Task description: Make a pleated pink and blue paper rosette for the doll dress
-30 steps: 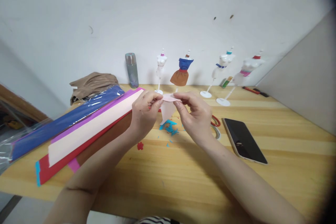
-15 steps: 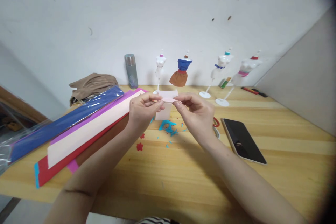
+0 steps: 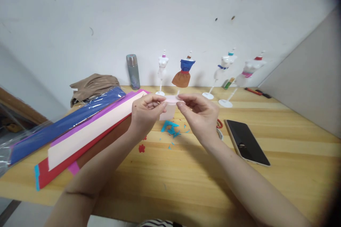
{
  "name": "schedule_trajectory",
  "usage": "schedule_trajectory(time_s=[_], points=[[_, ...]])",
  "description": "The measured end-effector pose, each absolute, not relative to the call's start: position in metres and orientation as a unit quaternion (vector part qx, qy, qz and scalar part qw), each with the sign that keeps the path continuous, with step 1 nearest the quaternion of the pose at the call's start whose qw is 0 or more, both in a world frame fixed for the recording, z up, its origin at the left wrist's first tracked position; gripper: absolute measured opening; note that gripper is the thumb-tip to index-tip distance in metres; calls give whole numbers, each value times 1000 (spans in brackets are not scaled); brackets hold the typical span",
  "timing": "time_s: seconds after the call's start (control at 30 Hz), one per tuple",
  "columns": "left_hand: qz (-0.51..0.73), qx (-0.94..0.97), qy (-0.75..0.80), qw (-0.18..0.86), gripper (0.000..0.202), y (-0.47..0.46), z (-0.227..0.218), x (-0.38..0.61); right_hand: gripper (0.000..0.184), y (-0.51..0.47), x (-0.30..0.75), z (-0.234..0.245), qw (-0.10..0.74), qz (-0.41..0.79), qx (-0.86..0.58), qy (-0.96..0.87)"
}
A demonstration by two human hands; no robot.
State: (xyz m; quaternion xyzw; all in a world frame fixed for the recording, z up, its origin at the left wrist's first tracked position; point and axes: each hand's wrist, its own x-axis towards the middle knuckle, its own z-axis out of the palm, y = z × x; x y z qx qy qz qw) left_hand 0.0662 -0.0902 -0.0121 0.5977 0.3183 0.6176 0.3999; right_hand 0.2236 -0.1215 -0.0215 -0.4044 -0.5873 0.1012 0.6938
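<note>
A small piece of pale pink paper [image 3: 168, 109] is held above the wooden table [image 3: 186, 170] between both my hands. My left hand [image 3: 145, 115] pinches its left edge with fingers closed. My right hand [image 3: 199, 115] pinches its right edge, thumb and forefinger together. The paper's top is folded flat and the rest hangs down. Blue paper scraps [image 3: 170, 128] lie on the table right under it, and a small red paper flower [image 3: 141, 148] lies nearer to me.
Long sheets of blue, purple, pink and red paper [image 3: 85, 131] lie at the left. A black phone [image 3: 246, 142] lies at the right. Several small white mannequins [image 3: 183, 74] on stands, one in a blue and brown dress, line the wall beside a grey flask [image 3: 133, 71].
The pink paper has been turned and folded between my fingers, so its hanging part looks shorter and squarer. Both hands stayed at about the same place.
</note>
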Motion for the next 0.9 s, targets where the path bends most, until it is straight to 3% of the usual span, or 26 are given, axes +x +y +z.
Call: schedule_trajectory(time_s=[0.27, 0.53, 0.73, 0.9], points=[[595, 688, 323, 262, 22, -90, -11, 57, 19, -118, 228, -24, 625, -50, -397, -670], [598, 719, 313, 169, 17, -88, -15, 59, 14, -120, 227, -24, 598, -65, -425, -677], [604, 706, 320, 186, 12, -87, -16, 61, 13, -121, 226, -23, 604, 1, -447, -659], [614, 648, 342, 294, 7, -88, -17, 65, 11, -118, 224, -26, 642, 110, -456, -607]])
